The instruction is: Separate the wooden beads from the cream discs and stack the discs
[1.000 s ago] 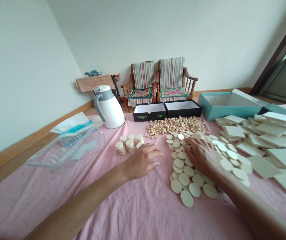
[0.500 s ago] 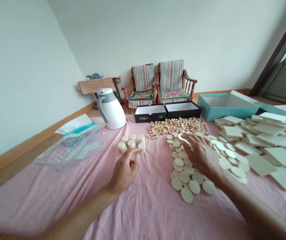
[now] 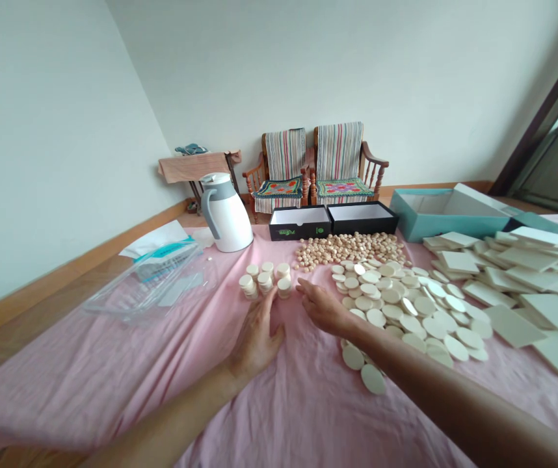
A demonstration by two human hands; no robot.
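Observation:
Several short stacks of pale round discs (image 3: 265, 279) stand close together on the pink cloth. My left hand (image 3: 255, 338) is just in front of them, its thumb apart from the stretched fingers and nothing visible in it. The fingertips reach close to the front stacks; whether they touch is unclear. My right hand (image 3: 325, 309) is just right of the stacks with its fingers drawn together; what they hold, if anything, is hidden. A spread pile of loose pale discs (image 3: 400, 305) lies to the right, partly behind my right forearm.
Behind the discs lie many small wooden pieces (image 3: 352, 248), then two black boxes (image 3: 300, 231). A teal box (image 3: 447, 224) and square pale tiles (image 3: 523, 273) are at right. A white jug (image 3: 230, 221) and clear plastic tray (image 3: 147, 286) are at left.
My right hand has moved left from the disc pile to beside the stacks. My left hand has opened, its thumb now away from the fingers. The view has shifted slightly.

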